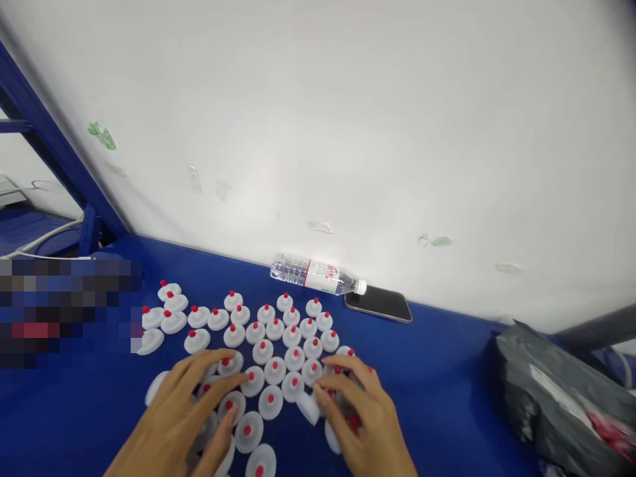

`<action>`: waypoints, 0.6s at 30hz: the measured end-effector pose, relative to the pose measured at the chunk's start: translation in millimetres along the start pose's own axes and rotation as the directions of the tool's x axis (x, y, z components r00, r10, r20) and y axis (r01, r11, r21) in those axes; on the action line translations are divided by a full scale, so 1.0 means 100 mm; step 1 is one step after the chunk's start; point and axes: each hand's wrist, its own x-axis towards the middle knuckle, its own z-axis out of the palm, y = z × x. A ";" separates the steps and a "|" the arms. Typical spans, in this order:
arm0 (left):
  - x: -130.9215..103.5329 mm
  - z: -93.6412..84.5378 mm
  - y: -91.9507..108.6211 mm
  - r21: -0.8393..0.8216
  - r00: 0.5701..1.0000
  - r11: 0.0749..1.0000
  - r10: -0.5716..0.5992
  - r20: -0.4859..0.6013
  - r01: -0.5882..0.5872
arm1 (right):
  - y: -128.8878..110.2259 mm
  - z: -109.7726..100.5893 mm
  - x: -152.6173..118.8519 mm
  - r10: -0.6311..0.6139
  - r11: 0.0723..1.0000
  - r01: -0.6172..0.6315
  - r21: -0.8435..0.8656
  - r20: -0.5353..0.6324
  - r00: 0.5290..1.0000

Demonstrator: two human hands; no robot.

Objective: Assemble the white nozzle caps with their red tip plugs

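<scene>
Many round white caps with red tips point(271, 402) stand in a loose cluster on the blue table point(437, 384). My left hand point(186, 411) is spread over the caps at the cluster's lower left, fingertips touching or just above several of them. At the lower right, my right hand point(355, 411) has its thumb and index finger close together beside a tilted white cap point(309, 408); its other fingers reach over more caps. What lies under both palms is hidden.
A clear plastic bottle point(318, 273) lies along the white wall point(348, 132), its cap end by a dark phone point(378, 303). A grey plastic bag point(556, 391) rests at the right. Blue frame bars point(54, 132) rise at the left, above a pixelated patch.
</scene>
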 end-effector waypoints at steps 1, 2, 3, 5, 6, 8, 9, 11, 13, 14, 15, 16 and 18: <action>0.09 0.02 0.09 -0.028 1.000 0.999 0.019 -0.007 -0.020 | 0.01 -0.03 0.02 0.046 0.997 -0.045 0.055 -0.009 0.999; 0.19 0.04 0.18 -0.061 0.999 0.997 0.046 -0.008 -0.046 | 0.01 -0.05 0.05 0.075 0.990 -0.074 0.117 -0.010 0.997; 0.29 0.06 0.26 -0.093 0.996 0.992 0.088 -0.007 -0.089 | 0.01 -0.06 0.07 0.095 0.979 -0.092 0.182 -0.007 0.995; 0.50 0.12 0.40 -0.144 0.985 0.976 0.171 0.021 -0.166 | 0.03 -0.07 0.10 0.166 0.936 -0.148 0.318 -0.029 0.986; 0.60 0.16 0.46 -0.154 0.977 0.967 0.210 0.046 -0.201 | 0.04 -0.08 0.12 0.214 0.906 -0.182 0.381 -0.043 0.976; 0.77 0.25 0.56 -0.133 0.959 0.952 0.283 0.033 -0.276 | 0.09 -0.09 0.14 0.282 0.855 -0.223 0.469 -0.059 0.958; 0.83 0.30 0.59 -0.117 0.951 0.945 0.308 0.020 -0.304 | 0.11 -0.09 0.15 0.299 0.840 -0.229 0.492 -0.067 0.952; 0.91 0.40 0.64 -0.103 0.946 0.941 0.323 0.001 -0.321 | 0.15 -0.10 0.16 0.302 0.835 -0.221 0.504 -0.084 0.950; 0.94 0.47 0.66 -0.118 0.956 0.949 0.293 -0.010 -0.292 | 0.17 -0.12 0.16 0.288 0.847 -0.200 0.492 -0.110 0.951; 0.95 0.49 0.66 -0.131 0.961 0.952 0.276 -0.019 -0.276 | 0.16 -0.14 0.16 0.276 0.856 -0.185 0.482 -0.124 0.953; 0.94 0.49 0.66 -0.147 0.965 0.954 0.262 -0.027 -0.263 | 0.16 -0.16 0.16 0.262 0.865 -0.170 0.472 -0.136 0.955; 0.94 0.49 0.65 -0.166 0.967 0.952 0.254 -0.035 -0.256 | 0.15 -0.17 0.15 0.243 0.877 -0.152 0.457 -0.148 0.958; 0.93 0.46 0.64 -0.221 0.967 0.941 0.250 -0.050 -0.254 | 0.13 -0.21 0.13 0.217 0.906 -0.126 0.404 -0.187 0.958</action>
